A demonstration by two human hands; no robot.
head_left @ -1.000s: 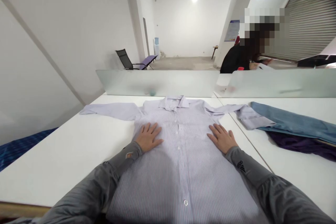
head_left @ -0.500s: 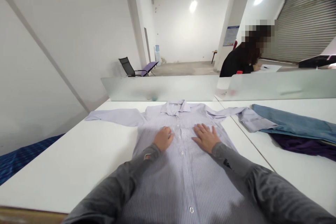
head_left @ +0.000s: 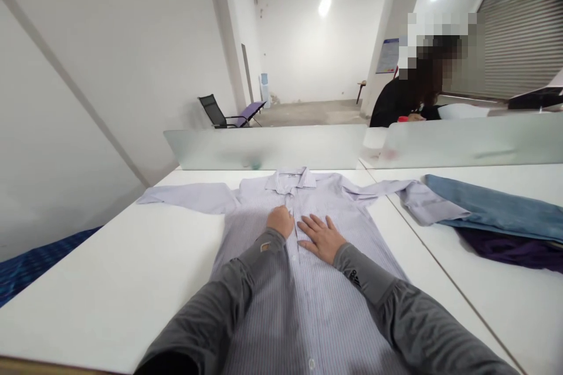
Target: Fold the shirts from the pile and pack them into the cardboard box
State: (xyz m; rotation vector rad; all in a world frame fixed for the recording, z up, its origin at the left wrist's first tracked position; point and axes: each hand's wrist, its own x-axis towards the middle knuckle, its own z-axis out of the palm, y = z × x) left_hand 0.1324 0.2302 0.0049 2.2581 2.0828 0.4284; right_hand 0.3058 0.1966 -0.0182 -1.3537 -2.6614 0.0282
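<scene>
A pale lilac striped shirt [head_left: 264, 299] lies face up and buttoned on the white table [head_left: 109, 269], sleeves spread to both sides and collar at the far end. My left hand [head_left: 280, 221] rests on the chest beside the button placket with its fingers curled under. My right hand [head_left: 320, 237] lies flat on the cloth just right of the placket, fingers apart and pointing left. The two hands nearly touch below the collar. I wear grey long sleeves.
Blue jeans [head_left: 497, 208] and a dark purple garment [head_left: 510, 247] lie on the adjoining table at the right, touching the shirt's right sleeve. A frosted divider [head_left: 264, 146] runs along the far edge. A person in black [head_left: 400, 102] sits beyond it. A black chair [head_left: 215, 112] stands at the back.
Both hands slid inward from the shirt's sides to the middle of the chest and up toward the collar. The left hand's fingers curled in.
</scene>
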